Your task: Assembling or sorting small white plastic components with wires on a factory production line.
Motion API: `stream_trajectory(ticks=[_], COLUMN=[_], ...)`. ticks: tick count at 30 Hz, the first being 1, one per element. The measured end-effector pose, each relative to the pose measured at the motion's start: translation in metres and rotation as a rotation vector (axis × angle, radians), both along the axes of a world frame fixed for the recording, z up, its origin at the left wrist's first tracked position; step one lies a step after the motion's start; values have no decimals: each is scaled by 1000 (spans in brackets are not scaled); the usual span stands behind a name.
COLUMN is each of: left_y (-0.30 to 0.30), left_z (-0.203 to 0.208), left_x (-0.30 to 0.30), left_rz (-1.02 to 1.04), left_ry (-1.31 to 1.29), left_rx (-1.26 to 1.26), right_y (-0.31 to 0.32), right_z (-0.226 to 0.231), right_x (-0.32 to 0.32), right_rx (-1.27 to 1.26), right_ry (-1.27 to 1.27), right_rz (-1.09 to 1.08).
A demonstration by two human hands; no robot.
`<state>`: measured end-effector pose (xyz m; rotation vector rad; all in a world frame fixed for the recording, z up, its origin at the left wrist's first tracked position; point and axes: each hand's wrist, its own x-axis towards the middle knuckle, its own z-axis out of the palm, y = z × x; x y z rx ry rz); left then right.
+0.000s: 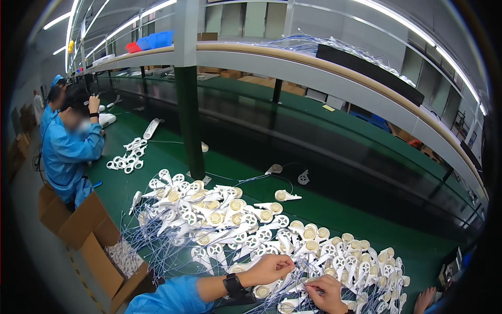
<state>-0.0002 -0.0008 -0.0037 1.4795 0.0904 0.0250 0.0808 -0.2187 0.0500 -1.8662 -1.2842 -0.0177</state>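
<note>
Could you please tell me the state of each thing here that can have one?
Left hand: fingers curled; hold on a wire unclear
Right hand: fingers bent, tips among wires; hold unclear
White parts: heaped loosely on the green table
Wires: loose, tangled
Cardboard box: open, flaps spread, white pieces inside
Wristwatch: fastened on the left wrist
Ceiling light: lit
</note>
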Motion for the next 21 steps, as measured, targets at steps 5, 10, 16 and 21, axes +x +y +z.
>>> stream_trajectory(ticks=[5, 10, 16, 21], left_y=[2, 1, 42, 111], left_z=[6, 48, 97, 97], left_x=[-3, -11, 30, 116], left_rz=[0, -73, -17, 251], left_ry=[-9, 69, -11, -99], left_rx=[22, 100, 449, 1113], right_y=[-3, -5, -12, -15], right_z=[-23, -22, -28, -33], right_x=[9, 7, 18, 22], right_rx=[-94, -26, -49, 39], right_ry=[-15, 22, -38, -26], right_rz=[9, -25, 34, 48])
